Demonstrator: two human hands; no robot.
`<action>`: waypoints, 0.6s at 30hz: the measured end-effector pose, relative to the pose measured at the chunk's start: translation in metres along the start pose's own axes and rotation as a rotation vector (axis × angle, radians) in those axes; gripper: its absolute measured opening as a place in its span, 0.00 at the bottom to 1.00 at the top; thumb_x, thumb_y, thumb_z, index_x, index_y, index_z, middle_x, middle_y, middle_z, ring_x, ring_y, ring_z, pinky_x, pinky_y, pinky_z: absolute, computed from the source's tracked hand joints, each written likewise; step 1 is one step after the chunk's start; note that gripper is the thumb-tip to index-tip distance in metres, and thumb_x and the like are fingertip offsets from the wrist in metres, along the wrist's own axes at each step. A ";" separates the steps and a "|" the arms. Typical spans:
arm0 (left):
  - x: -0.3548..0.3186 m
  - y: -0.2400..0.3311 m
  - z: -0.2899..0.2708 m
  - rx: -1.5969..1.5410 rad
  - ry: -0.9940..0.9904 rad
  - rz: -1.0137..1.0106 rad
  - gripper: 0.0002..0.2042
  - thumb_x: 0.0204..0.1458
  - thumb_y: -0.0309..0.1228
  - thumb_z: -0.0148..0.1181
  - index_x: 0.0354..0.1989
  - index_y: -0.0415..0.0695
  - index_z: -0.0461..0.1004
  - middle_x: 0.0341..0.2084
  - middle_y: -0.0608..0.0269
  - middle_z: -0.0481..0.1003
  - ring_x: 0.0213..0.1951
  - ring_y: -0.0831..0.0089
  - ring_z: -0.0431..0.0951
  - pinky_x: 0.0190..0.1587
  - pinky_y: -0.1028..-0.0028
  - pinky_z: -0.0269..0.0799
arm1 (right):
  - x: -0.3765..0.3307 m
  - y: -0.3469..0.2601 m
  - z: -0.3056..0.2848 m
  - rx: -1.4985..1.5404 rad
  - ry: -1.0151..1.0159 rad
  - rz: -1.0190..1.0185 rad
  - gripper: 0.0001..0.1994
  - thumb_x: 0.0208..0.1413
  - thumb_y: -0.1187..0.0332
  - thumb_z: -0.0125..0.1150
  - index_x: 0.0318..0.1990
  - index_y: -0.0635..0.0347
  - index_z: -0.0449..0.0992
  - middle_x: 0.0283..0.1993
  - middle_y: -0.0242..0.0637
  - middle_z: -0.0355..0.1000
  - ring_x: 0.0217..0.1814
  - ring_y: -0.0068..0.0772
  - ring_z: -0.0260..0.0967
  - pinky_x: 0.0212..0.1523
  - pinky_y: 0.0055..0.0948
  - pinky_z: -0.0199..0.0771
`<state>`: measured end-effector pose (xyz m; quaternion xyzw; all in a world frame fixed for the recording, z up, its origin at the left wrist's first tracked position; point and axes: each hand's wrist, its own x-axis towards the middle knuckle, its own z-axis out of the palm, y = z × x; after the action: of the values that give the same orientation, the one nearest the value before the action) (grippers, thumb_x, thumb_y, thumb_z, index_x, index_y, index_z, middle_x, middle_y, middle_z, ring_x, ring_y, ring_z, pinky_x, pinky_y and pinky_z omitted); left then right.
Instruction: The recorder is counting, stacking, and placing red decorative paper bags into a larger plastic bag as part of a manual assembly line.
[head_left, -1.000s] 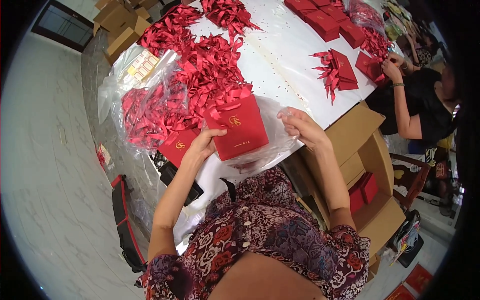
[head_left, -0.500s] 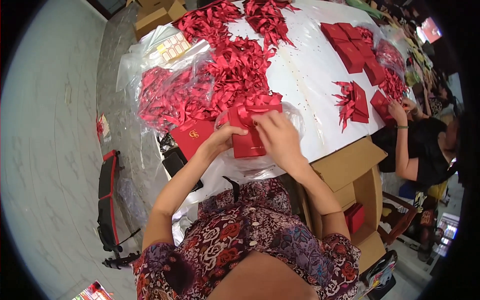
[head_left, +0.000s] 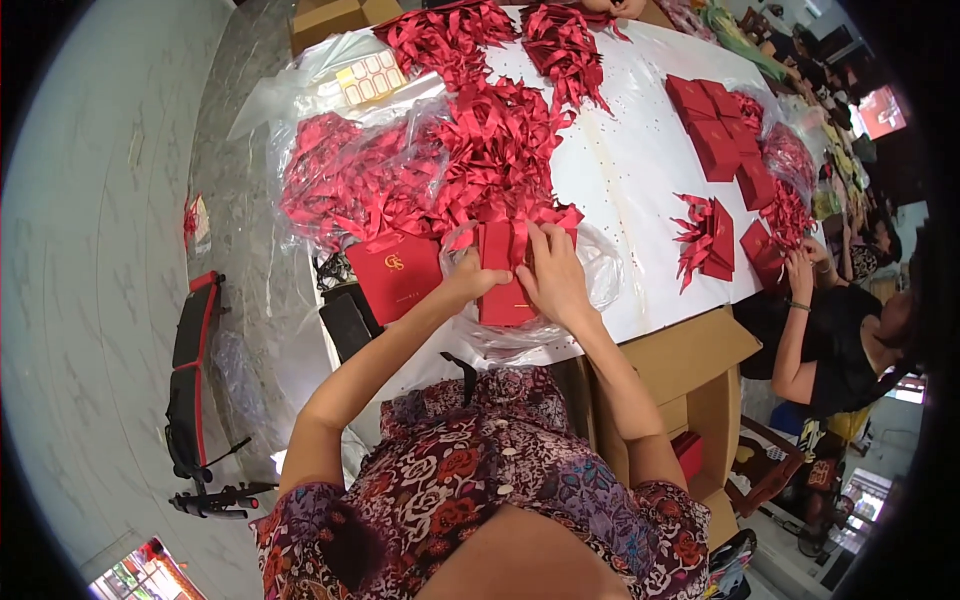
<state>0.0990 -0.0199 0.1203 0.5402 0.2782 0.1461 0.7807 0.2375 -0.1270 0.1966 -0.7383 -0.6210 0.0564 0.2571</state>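
- At the near edge of the bench [head_left: 640, 180], I see both hands closed in on one small red gift box [head_left: 503, 285] that sits on clear plastic film [head_left: 600, 275], just in front of the big heap of red ribbon bows [head_left: 490, 150].
- A second ago the hands were apart, the left hand [head_left: 475, 283] steadying the box by its side and the right hand [head_left: 552, 280] lifted clear; now both are down on the box.
- The left hand curls its fingers against the box's left face; the right hand lies over the box's upper right part, its fingertips at a red bow [head_left: 540, 215] that rests at the box's top edge. I cannot tell whether the fingers pinch the bow or only press it.
- The bow has come onto the box since a second ago, so I judge this box is at the bow-fixing stage.
- A second red box [head_left: 395, 275] lies flat just to the left, untouched.
- Across the bench, another person's hand [head_left: 800, 270] works among more red boxes [head_left: 725, 140].
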 end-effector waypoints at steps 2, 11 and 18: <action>0.001 0.000 0.002 0.080 0.014 -0.022 0.24 0.47 0.24 0.60 0.56 0.42 0.66 0.46 0.61 0.74 0.47 0.71 0.74 0.51 0.70 0.70 | -0.002 0.004 0.003 0.012 -0.028 0.019 0.33 0.48 0.71 0.63 0.62 0.66 0.57 0.54 0.54 0.59 0.55 0.56 0.59 0.56 0.42 0.64; 0.002 -0.006 -0.003 0.130 0.044 -0.082 0.28 0.42 0.28 0.66 0.54 0.36 0.64 0.43 0.56 0.73 0.43 0.69 0.75 0.46 0.70 0.71 | -0.007 -0.005 0.000 0.123 0.148 0.027 0.31 0.47 0.70 0.65 0.59 0.64 0.61 0.51 0.53 0.59 0.49 0.51 0.64 0.47 0.39 0.68; 0.008 -0.044 -0.015 0.181 0.130 0.048 0.26 0.43 0.28 0.66 0.51 0.35 0.65 0.40 0.57 0.74 0.43 0.70 0.74 0.46 0.71 0.71 | 0.022 -0.019 -0.004 0.103 0.169 -0.151 0.13 0.51 0.69 0.63 0.45 0.58 0.74 0.27 0.37 0.65 0.33 0.38 0.68 0.32 0.34 0.68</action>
<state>0.0935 -0.0212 0.0738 0.6045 0.3270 0.1738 0.7053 0.2271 -0.1055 0.2138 -0.6774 -0.6471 0.0064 0.3498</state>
